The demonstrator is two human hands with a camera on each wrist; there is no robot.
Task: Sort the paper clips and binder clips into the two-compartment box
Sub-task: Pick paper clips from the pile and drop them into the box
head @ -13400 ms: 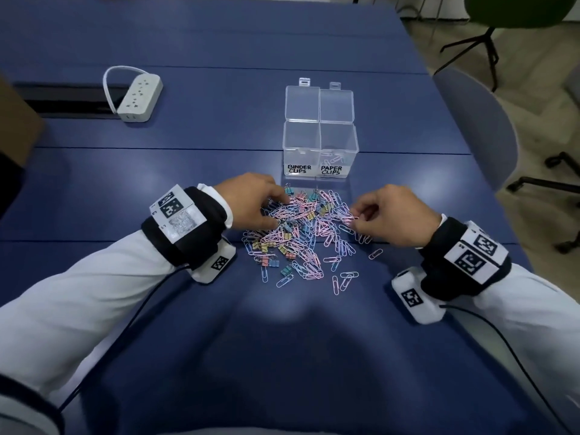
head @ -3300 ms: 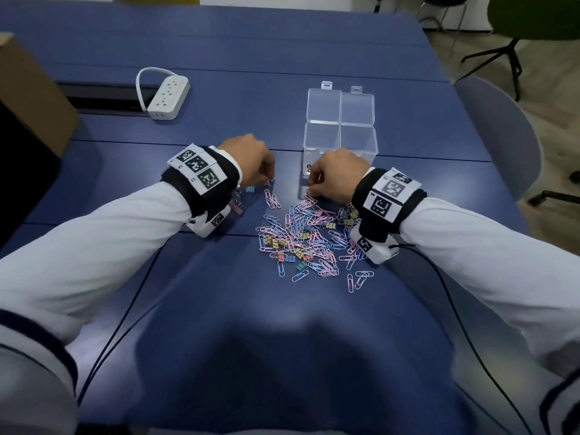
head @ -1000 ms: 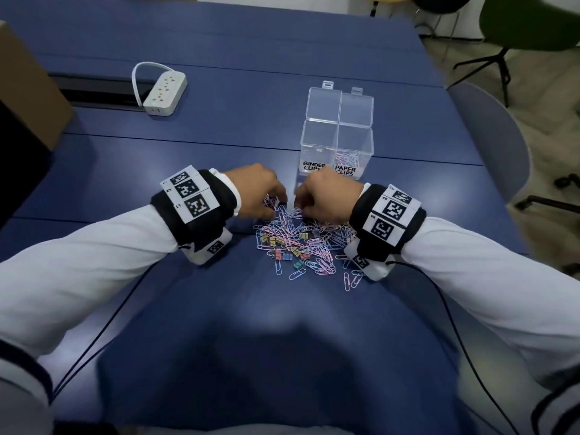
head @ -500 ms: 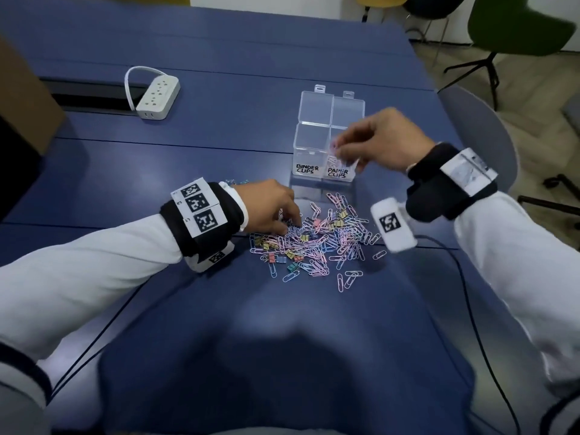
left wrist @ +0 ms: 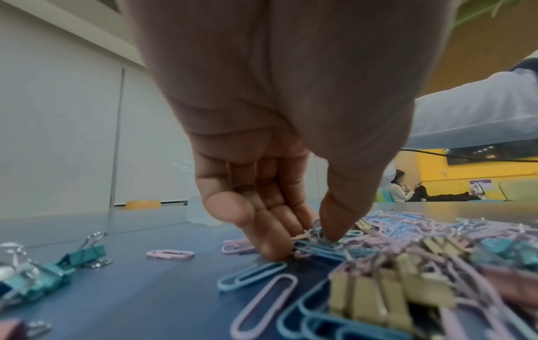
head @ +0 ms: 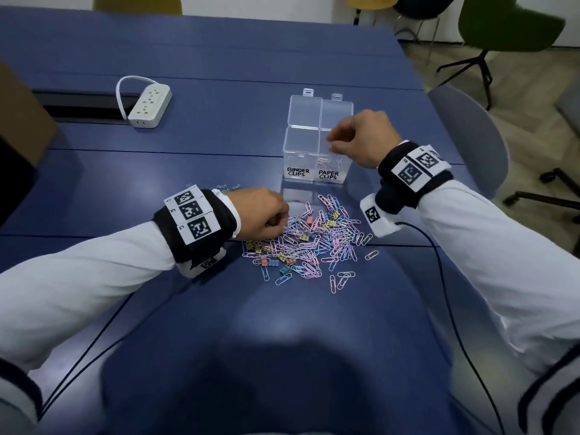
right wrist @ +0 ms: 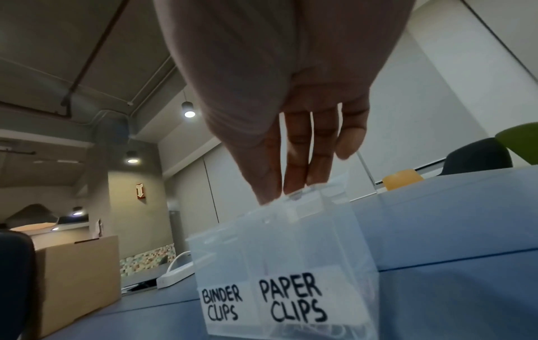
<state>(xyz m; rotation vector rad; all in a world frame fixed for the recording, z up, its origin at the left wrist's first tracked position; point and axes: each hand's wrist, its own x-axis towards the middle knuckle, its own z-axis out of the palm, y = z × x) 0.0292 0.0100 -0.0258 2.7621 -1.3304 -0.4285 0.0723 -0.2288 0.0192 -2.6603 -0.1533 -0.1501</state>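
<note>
A clear two-compartment box [head: 300, 152] [right wrist: 320, 248] stands open, labelled BINDER CLIPS on the left and PAPER CLIPS on the right. Several pastel clips lie in the right compartment [head: 332, 165]. A mixed pile of paper clips and binder clips [head: 314, 243] lies in front of it. My left hand [head: 284, 222] [left wrist: 302, 237] is at the pile's left edge, thumb and fingers pinching a blue paper clip [left wrist: 317, 243]. My right hand [head: 329, 142] [right wrist: 276, 193] hovers over the PAPER CLIPS compartment, fingers straight and pointing down, with nothing visible in them.
A few teal binder clips [head: 226, 187] [left wrist: 81, 253] lie apart, left of the pile. A white power strip [head: 150, 105] sits at the back left and a cardboard box [head: 18, 120] at the far left. A grey chair [head: 464, 136] stands by the table's right edge.
My right hand rose from the pile to above the box and has straightened its fingers over the paper-clip side. My left hand stayed at the pile's left edge.
</note>
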